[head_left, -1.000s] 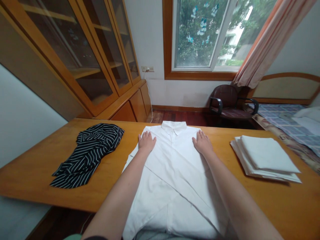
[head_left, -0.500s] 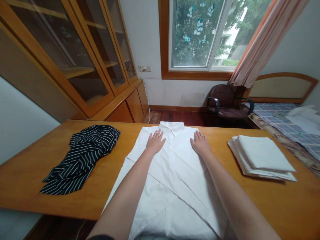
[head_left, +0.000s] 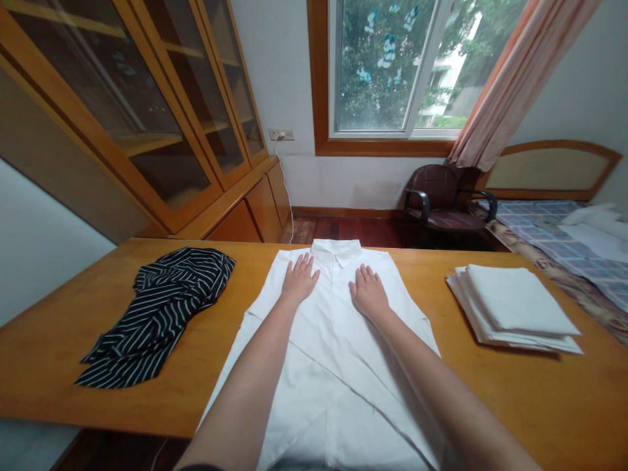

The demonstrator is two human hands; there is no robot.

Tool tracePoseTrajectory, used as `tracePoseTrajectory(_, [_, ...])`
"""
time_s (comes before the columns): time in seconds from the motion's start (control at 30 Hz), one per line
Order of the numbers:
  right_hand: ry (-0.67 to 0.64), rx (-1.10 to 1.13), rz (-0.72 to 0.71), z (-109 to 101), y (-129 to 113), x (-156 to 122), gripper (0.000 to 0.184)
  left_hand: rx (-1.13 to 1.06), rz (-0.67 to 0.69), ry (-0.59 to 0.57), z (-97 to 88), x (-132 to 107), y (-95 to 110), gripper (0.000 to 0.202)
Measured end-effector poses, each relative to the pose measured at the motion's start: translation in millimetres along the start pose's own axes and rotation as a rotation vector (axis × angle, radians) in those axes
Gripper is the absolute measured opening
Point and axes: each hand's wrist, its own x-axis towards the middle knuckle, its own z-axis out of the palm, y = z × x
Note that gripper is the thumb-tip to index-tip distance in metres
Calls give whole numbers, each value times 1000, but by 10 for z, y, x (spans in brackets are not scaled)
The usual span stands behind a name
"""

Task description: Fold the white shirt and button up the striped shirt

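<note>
A white collared shirt (head_left: 333, 353) lies spread on the wooden table (head_left: 417, 261), its collar at the far edge and its lower part toward me. Creases run diagonally across its lower half. My left hand (head_left: 300, 278) rests flat on the shirt's upper left, just below the collar, fingers stretched out. On the upper right of the shirt, my right hand (head_left: 369, 292) also lies flat, palm down, fingers extended. Neither hand grips the fabric. My forearms cover parts of both sides of the shirt.
A crumpled black-and-white striped garment (head_left: 167, 307) lies on the table's left. At the right sits a stack of folded white cloth (head_left: 515, 304). Beyond the table stand a glass-door cabinet (head_left: 235, 190), a dark armchair (head_left: 436, 196) and a bed (head_left: 544, 219).
My right hand has slid left, from the shirt's right shoulder toward the front middle, uncovering the right edge. My left hand has barely moved.
</note>
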Motion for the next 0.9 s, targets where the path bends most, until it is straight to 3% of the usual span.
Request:
tracePoseTrajectory(0.1, [-10,28,-11,46,-148,-71,65,0,-4,0,-2,-5,-3,64])
tracePoseTrajectory(0.17, [-12,28,0,55,-97,-70,66,3,-5,2,-3,-8,-4,64])
tracePoseTrajectory(0.47, [-52,-42,152,-37,703,84,67,13,-6,-3,-11,-10,-15,65])
tracePoseTrajectory(0.6, [-58,-65,183,-89,847,76,62,17,-15,2,-3,-10,-17,65])
tracePoseTrajectory(0.7, [-4,-87,175,-140,757,22,58,7,-17,4,-2,-8,-14,64])
tracePoseTrajectory(0.8, [52,-61,72,-168,498,-117,56,-6,-14,27,-12,-10,-7,61])
tracePoseTrajectory(0.9, [-15,27,-77,-145,220,-317,57,-32,-9,95,-42,-25,0,54])
